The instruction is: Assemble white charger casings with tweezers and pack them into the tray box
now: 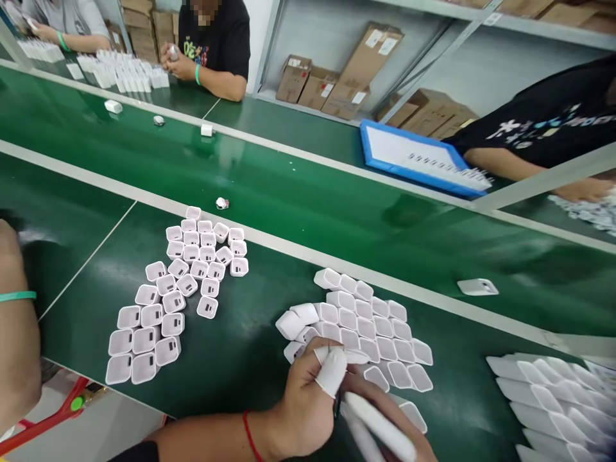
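Observation:
My right hand point(312, 398), with a red string at the wrist and white finger cots, rests at the near edge of a cluster of white open-topped plastic shells point(366, 327). Its thumb is pressed against the forefinger over something small and dark that I cannot make out. The other fingers stretch toward the lower right beside a shell point(411, 414). My left hand point(9, 256) sits at the frame's left edge above a green wristband, and its fingers are out of sight. A second cluster of shells point(178, 289) with slotted faces stands between the two hands.
The green conveyor belt point(337, 212) carries single white pieces point(476, 287) and a small part point(222, 203). A stack of white shells point(553, 398) lies at the right. Across the belt sit other people, a blue tray point(370, 151) and cardboard boxes point(332, 83).

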`<state>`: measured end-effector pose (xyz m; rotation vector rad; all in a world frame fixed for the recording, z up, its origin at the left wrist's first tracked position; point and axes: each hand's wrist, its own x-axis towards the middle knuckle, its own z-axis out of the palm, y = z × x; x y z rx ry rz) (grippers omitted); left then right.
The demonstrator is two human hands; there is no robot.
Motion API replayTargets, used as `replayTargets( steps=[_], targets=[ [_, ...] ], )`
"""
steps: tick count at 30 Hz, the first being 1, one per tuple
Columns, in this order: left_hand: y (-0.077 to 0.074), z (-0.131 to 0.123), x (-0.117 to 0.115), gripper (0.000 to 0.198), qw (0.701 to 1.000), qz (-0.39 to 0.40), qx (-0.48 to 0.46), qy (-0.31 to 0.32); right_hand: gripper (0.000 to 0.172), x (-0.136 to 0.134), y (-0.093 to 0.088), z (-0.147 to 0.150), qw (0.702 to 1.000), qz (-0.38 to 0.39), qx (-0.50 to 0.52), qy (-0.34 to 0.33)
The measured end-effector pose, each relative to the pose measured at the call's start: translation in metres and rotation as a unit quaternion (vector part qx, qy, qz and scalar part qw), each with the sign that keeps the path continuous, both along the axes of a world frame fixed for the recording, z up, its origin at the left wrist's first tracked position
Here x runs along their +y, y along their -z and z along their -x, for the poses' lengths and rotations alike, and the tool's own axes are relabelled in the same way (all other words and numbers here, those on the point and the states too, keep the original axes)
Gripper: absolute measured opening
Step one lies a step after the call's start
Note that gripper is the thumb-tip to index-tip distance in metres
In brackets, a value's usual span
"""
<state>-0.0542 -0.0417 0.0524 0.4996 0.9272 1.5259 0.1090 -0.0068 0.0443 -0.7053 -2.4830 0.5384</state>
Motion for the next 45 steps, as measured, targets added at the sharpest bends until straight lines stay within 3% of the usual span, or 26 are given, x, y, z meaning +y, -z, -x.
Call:
replayTargets(
  steps=[2, 5, 9, 13, 16, 19, 20, 24, 25, 27, 32, 34, 37, 40, 42, 45],
  targets=[
    [0.001, 0.000, 0.004, 0.057, 1.000, 0.010, -0.027, 0.003, 0.043, 0.005, 0.000, 0.009, 0.999, -0.042, -0.018, -0.023],
    [-0.001, -0.001, 0.006, 0.061, 1.000, 0.027, -0.011, 0.007, 0.036, 0.008, 0.003, 0.018, 0.997, -0.075, 0.006, -0.001],
    [-0.012, 0.000, 0.001, 0.054, 0.996, 0.014, 0.079, 0.033, 0.030, 0.001, -0.004, 0.018, 0.997, -0.043, 0.069, -0.008],
    [-0.019, 0.010, -0.009, 0.046, 0.965, -0.058, 0.225, 0.123, 0.026, -0.013, -0.015, 0.010, 0.989, 0.000, 0.147, 0.012],
    [-0.013, 0.023, -0.017, 0.034, 0.894, -0.119, 0.408, 0.142, 0.025, -0.024, -0.013, -0.006, 0.967, 0.000, 0.244, 0.076],
    [-0.001, 0.037, -0.021, 0.017, 0.781, -0.150, 0.605, 0.042, 0.034, -0.032, -0.003, -0.029, 0.938, -0.054, 0.303, 0.158],
    [0.002, 0.041, -0.021, 0.016, 0.738, -0.154, 0.656, 0.035, 0.035, -0.035, 0.002, -0.038, 0.934, -0.057, 0.307, 0.174],
    [0.012, 0.043, -0.017, 0.009, 0.577, -0.184, 0.785, 0.129, 0.036, -0.045, 0.016, -0.067, 0.934, 0.035, 0.305, 0.185],
    [0.014, 0.041, -0.016, 0.006, 0.550, -0.194, 0.801, 0.137, 0.036, -0.047, 0.018, -0.071, 0.935, 0.050, 0.299, 0.186],
    [0.020, 0.038, -0.013, 0.010, 0.523, -0.209, 0.816, 0.128, 0.036, -0.051, 0.020, -0.074, 0.938, 0.048, 0.276, 0.205],
    [0.027, 0.035, -0.007, 0.020, 0.527, -0.236, 0.810, 0.105, 0.022, -0.052, 0.018, -0.070, 0.910, 0.005, 0.210, 0.358],
    [0.025, 0.032, -0.008, 0.016, 0.550, -0.261, 0.786, 0.108, 0.024, -0.046, 0.014, -0.068, 0.899, 0.013, 0.196, 0.391],
    [0.028, 0.022, -0.013, 0.007, 0.603, -0.342, 0.703, 0.157, 0.021, -0.027, 0.001, -0.065, 0.929, 0.021, 0.168, 0.331],
    [0.046, 0.013, -0.016, 0.004, 0.609, -0.409, 0.641, 0.228, 0.020, 0.010, -0.020, -0.052, 0.965, -0.008, 0.127, 0.231],
    [0.059, 0.009, -0.016, 0.006, 0.609, -0.417, 0.627, 0.250, 0.028, 0.043, -0.034, -0.031, 0.979, -0.027, 0.083, 0.182],
    [0.069, 0.007, -0.015, 0.013, 0.636, -0.405, 0.612, 0.239, 0.036, 0.099, -0.050, 0.021, 0.987, -0.024, -0.051, 0.148]
  ],
)
